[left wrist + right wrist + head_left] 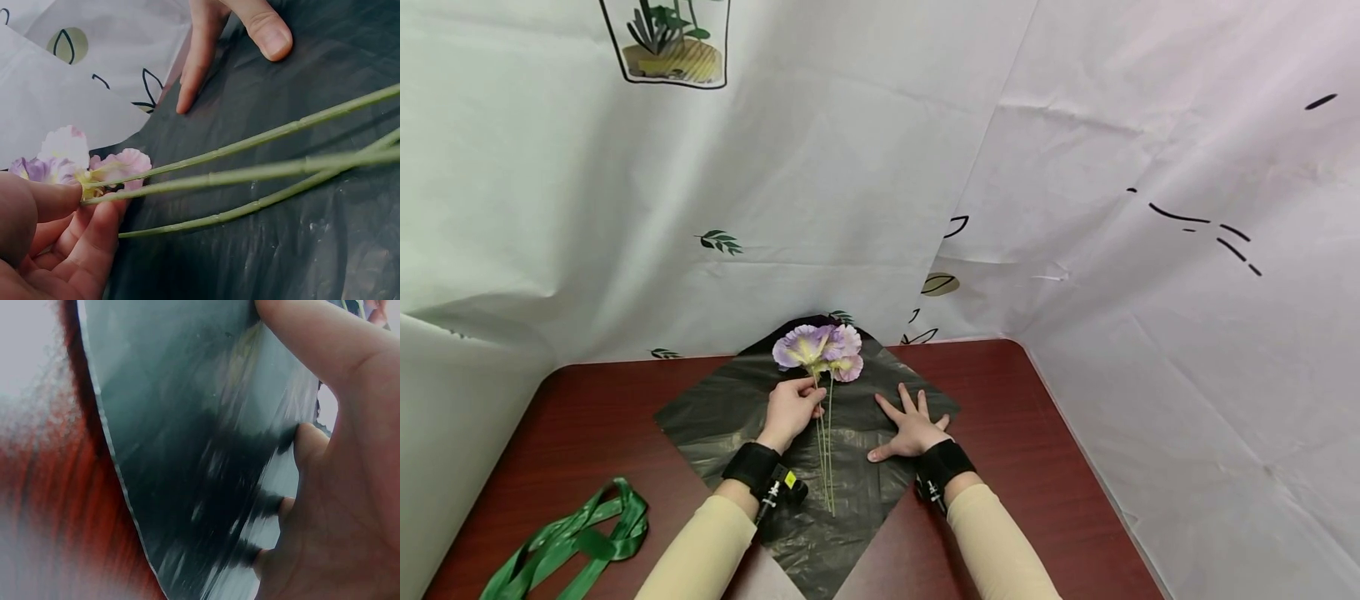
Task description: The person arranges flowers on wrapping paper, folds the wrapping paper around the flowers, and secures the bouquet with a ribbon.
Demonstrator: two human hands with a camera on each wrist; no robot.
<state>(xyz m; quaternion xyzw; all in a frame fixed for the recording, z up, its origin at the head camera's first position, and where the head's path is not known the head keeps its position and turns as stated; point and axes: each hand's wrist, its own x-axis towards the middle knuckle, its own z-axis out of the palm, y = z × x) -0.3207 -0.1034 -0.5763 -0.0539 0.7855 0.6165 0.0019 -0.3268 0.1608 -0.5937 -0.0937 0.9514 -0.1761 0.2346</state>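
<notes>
Purple and pink flowers (817,346) lie at the far part of a black wrapping sheet (857,533), which is spread cornerwise on the table. Their thin green stems (250,175) run toward the person. My left hand (790,410) pinches the stems just below the blooms, between thumb and fingers. On the sheet's right part rests my right hand (913,429), its fingers spread wide. In the right wrist view, the fingertips (306,437) touch the dark sheet near its edge. The left wrist view shows three stems, with the blooms partly hidden behind the left hand.
A green ribbon (591,537) lies in loose loops at the left front of the reddish-brown table (1022,450). White printed cloth (850,167) hangs behind the table and along both sides. The sheet's far corner bends up against the cloth.
</notes>
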